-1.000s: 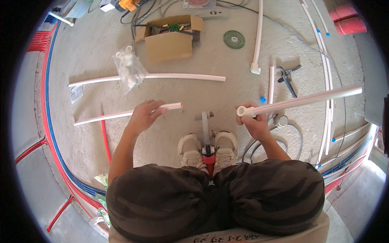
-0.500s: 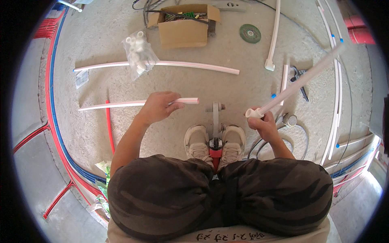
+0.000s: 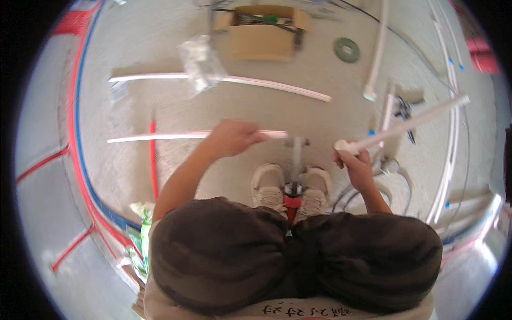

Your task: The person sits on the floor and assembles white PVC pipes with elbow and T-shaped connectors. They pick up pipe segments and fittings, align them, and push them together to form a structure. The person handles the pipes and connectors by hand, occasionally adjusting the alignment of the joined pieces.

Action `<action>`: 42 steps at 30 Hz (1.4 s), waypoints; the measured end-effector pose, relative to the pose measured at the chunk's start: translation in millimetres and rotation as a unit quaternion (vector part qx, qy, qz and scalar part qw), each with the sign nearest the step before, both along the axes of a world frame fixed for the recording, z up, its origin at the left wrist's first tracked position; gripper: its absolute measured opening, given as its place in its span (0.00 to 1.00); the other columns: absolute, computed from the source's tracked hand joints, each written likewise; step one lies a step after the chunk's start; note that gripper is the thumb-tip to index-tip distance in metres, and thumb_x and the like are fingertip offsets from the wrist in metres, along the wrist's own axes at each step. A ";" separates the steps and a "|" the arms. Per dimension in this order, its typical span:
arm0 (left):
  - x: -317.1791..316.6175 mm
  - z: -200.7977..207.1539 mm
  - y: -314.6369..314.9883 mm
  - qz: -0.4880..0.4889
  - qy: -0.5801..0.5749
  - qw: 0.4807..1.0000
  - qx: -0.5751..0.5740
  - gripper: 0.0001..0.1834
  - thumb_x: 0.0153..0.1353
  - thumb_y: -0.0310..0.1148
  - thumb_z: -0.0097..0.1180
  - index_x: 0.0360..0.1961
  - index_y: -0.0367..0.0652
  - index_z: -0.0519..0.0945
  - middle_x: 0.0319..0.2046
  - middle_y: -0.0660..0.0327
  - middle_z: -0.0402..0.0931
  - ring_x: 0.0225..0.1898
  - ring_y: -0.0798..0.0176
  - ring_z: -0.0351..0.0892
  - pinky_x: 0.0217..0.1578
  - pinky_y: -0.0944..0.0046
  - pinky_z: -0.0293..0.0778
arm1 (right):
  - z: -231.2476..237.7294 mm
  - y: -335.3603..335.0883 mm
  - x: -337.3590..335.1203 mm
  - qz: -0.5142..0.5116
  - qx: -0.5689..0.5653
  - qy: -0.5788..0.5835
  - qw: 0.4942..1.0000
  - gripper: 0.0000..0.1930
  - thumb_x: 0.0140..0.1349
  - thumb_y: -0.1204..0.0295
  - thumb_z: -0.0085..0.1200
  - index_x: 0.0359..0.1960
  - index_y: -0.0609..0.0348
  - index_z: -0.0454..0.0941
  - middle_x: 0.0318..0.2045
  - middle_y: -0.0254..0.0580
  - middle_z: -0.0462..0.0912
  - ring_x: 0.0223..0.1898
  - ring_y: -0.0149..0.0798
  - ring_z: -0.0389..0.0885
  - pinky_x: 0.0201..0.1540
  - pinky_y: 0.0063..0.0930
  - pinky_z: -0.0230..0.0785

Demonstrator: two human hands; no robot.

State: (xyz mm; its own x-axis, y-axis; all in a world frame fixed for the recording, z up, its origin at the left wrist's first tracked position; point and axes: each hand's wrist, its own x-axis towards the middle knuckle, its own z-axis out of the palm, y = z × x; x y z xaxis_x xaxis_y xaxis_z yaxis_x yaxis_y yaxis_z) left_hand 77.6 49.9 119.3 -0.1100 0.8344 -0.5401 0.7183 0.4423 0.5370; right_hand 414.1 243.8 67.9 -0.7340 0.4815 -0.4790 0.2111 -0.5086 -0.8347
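Shifting rightward, the white pipe (image 3: 176, 135) is nearing the upright pipe-fusion heater (image 3: 296, 156) at centre, the left hand's (image 3: 233, 138) fingers gripping it; right of centre, the right hand (image 3: 357, 164) is gripping a fitting-tipped pipe (image 3: 416, 121).

Between five and six o'clock, the person's pale garment (image 3: 250, 314) carries one short row of dark characters (image 3: 306, 310). At one o'clock, the green disc (image 3: 346, 49) is too blurred, so any print on it cannot be read.
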 end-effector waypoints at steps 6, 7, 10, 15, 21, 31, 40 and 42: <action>62.8 37.4 51.6 -0.067 0.025 0.993 0.097 0.15 0.63 0.42 0.59 0.44 0.47 0.87 0.31 0.50 0.85 0.34 0.42 0.86 0.35 0.43 0.79 | 29.6 -10.8 -63.6 -0.182 -0.037 0.241 0.953 0.18 0.73 0.60 0.48 0.49 0.62 0.80 0.51 0.55 0.83 0.56 0.49 0.80 0.68 0.43 0.62; 73.0 42.1 62.3 -0.054 0.025 0.992 0.111 0.14 0.62 0.40 0.60 0.44 0.45 0.87 0.30 0.50 0.85 0.33 0.42 0.86 0.34 0.44 0.80 | 35.5 -12.0 -71.0 -0.226 -0.084 0.231 0.942 0.17 0.72 0.59 0.49 0.47 0.61 0.80 0.47 0.52 0.84 0.51 0.47 0.80 0.64 0.40 0.64; 87.0 52.5 84.0 -0.085 0.064 0.974 0.199 0.14 0.60 0.39 0.60 0.41 0.41 0.86 0.30 0.50 0.85 0.32 0.43 0.87 0.34 0.44 0.80 | 44.8 -0.8 -79.8 -0.221 -0.210 0.304 0.902 0.15 0.72 0.57 0.49 0.36 0.56 0.76 0.31 0.40 0.77 0.35 0.37 0.74 0.47 0.32 0.65; 70.8 51.7 83.5 -0.109 0.160 0.965 0.178 0.08 0.58 0.34 0.60 0.32 0.41 0.85 0.28 0.50 0.85 0.32 0.43 0.87 0.32 0.43 0.80 | 34.4 74.6 -32.1 -0.271 -0.195 0.354 0.874 0.18 0.69 0.56 0.53 0.25 0.50 0.65 0.19 0.27 0.55 0.20 0.28 0.53 0.23 0.26 0.46; -66.9 28.7 4.1 0.078 0.359 0.919 0.146 0.03 0.54 0.27 0.57 0.27 0.42 0.82 0.29 0.51 0.84 0.34 0.45 0.85 0.37 0.45 0.80 | 25.9 225.2 121.0 -0.459 0.031 0.280 0.842 0.20 0.66 0.58 0.55 0.20 0.49 0.61 0.18 0.29 0.55 0.19 0.29 0.53 0.21 0.27 0.44; -140.8 66.0 -62.3 0.492 0.274 0.771 0.298 0.20 0.63 0.43 0.66 0.21 0.42 0.78 0.19 0.60 0.78 0.21 0.58 0.77 0.26 0.56 0.70 | 37.7 323.6 241.9 -0.555 0.205 0.139 0.794 0.16 0.71 0.60 0.50 0.42 0.62 0.83 0.39 0.47 0.87 0.43 0.44 0.85 0.51 0.39 0.76; -87.0 95.1 -12.2 0.400 -0.388 0.607 0.567 0.06 0.66 0.15 0.52 0.39 0.37 0.72 0.37 0.54 0.74 0.46 0.52 0.78 0.63 0.39 0.75 | -1.5 171.2 64.2 -0.260 0.124 0.172 0.942 0.19 0.75 0.61 0.50 0.52 0.67 0.81 0.45 0.49 0.86 0.43 0.38 0.82 0.44 0.31 0.74; -66.8 78.5 -2.4 0.496 -0.406 0.556 0.530 0.07 0.66 0.12 0.51 0.40 0.35 0.73 0.41 0.52 0.76 0.55 0.47 0.77 0.66 0.38 0.74 | 2.2 132.2 29.1 -0.228 0.170 0.153 0.946 0.20 0.72 0.61 0.52 0.52 0.69 0.80 0.42 0.50 0.87 0.35 0.36 0.82 0.41 0.29 0.74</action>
